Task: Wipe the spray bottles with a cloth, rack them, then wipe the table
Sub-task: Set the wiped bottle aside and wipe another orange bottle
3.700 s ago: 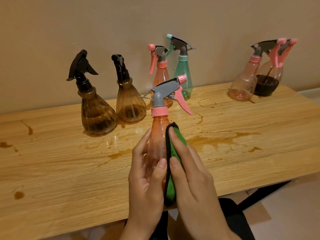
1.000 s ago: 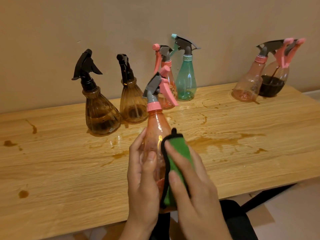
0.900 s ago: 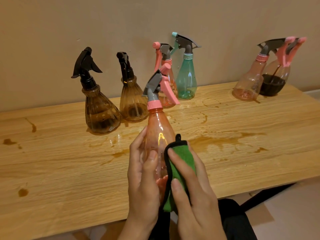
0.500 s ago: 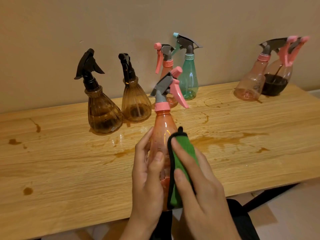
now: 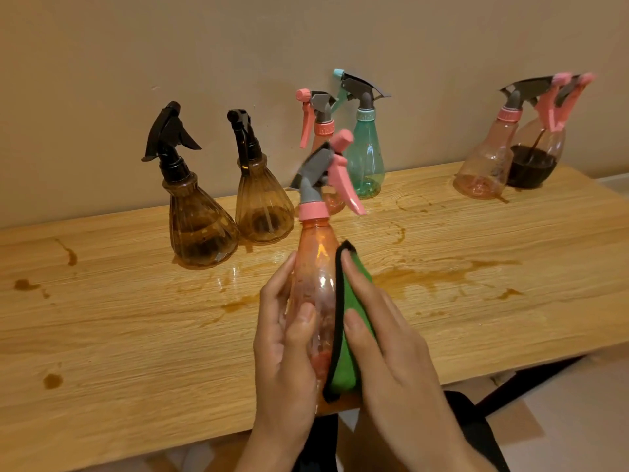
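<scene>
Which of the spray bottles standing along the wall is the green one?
The translucent teal-green plastic spray bottle, upright mid-row beside a pink-collared bottle. It alone has a green body and teal nozzle; the rest are brown or pinkish.

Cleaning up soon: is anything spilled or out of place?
Yes: a long brown liquid streak lies on the light wooden table right of the held orange plastic spray bottle, with brown drips near the left edge.
</scene>
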Motion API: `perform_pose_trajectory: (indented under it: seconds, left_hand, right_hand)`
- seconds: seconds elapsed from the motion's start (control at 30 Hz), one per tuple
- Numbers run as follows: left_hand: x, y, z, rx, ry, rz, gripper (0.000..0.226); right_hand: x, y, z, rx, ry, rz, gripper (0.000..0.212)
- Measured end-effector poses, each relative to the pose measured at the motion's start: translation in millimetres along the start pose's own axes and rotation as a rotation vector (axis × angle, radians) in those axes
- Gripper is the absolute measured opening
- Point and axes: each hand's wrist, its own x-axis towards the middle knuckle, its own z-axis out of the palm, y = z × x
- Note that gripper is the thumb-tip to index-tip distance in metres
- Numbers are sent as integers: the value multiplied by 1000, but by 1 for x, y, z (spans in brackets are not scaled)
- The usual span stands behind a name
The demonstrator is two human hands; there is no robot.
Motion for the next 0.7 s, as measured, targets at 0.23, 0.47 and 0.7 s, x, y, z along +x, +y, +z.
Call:
perform_pose_trajectory:
  seconds: [0.23,0.47,0.7]
  left_hand:
    - [2,-2,-5,23,-3,-32,52]
    - [0,-7,-5,-32,-99,-72,68]
    - [0,-12,-5,128,-171,18,60]
  right_hand:
    - [-19,6,16,12,77,34,46]
    - [-9,9,0,-155,91,-114,42]
    - [5,9,-8,-69,71,-27,44]
